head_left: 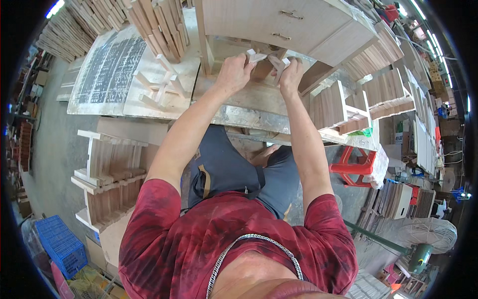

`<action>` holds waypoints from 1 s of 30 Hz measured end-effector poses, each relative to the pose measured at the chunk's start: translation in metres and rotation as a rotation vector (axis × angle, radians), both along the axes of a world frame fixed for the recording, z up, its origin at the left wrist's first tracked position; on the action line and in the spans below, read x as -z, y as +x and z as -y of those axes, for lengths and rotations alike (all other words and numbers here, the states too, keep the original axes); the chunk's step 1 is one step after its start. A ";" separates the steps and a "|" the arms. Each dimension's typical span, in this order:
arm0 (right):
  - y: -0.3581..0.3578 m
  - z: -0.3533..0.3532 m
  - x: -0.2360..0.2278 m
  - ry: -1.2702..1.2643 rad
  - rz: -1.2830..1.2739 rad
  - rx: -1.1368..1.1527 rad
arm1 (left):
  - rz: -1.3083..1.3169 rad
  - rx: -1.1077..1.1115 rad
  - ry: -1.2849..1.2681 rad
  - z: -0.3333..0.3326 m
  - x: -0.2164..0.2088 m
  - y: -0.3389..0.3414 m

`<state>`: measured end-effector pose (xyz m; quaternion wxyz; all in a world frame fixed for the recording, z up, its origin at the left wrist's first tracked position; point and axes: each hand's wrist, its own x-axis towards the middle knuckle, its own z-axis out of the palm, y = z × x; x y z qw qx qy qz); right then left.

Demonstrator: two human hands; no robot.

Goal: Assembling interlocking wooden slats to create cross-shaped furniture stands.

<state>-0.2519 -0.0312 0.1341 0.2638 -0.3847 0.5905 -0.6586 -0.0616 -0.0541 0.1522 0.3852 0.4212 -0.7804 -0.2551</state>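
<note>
Left hand: the left hand has its fingers closed around a pale wooden piece, pinching it near its blocky outer end.
Right hand: the right hand pinches another wooden piece between thumb and fingers; how deep the grip goes is hidden.
Gap between hands: the left piece lies right of the left grip and points across toward the right hand; the right piece lies just left of the right grip, its long axis slanting toward the body. Their inner ends come near each other; whether they join, I cannot tell.
Nearer hand: each piece is nearest the hand pinching it.
Wood: both are bare, squared and straight-edged, with smooth light faces.
Beyond the grip: a flat-fronted wooden cabinet with faint grain and two small metal pulls.
Beneath the grip: a workbench with a worn, scuffed edge.
Left of the grip: a crossed wooden frame with upright prongs; past it, upright slats bundled tightly.
Right of the grip: ribbed rows of wooden panels.
</note>
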 end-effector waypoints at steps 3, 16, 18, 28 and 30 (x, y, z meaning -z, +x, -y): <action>-0.005 0.006 0.017 0.009 -0.104 0.096 | 0.014 0.026 -0.001 0.000 -0.005 0.001; 0.016 -0.017 -0.009 0.047 0.241 -0.109 | 0.028 -0.008 0.093 0.002 -0.012 0.014; 0.023 -0.034 -0.013 0.021 0.220 -0.205 | 0.008 -0.012 0.086 -0.012 -0.016 0.029; 0.061 -0.154 -0.094 -0.443 -1.425 -0.512 | -0.761 0.042 0.969 -0.111 -0.069 0.159; 0.078 -0.136 -0.094 -0.563 -1.251 -0.610 | -0.934 0.062 0.926 -0.104 -0.050 0.199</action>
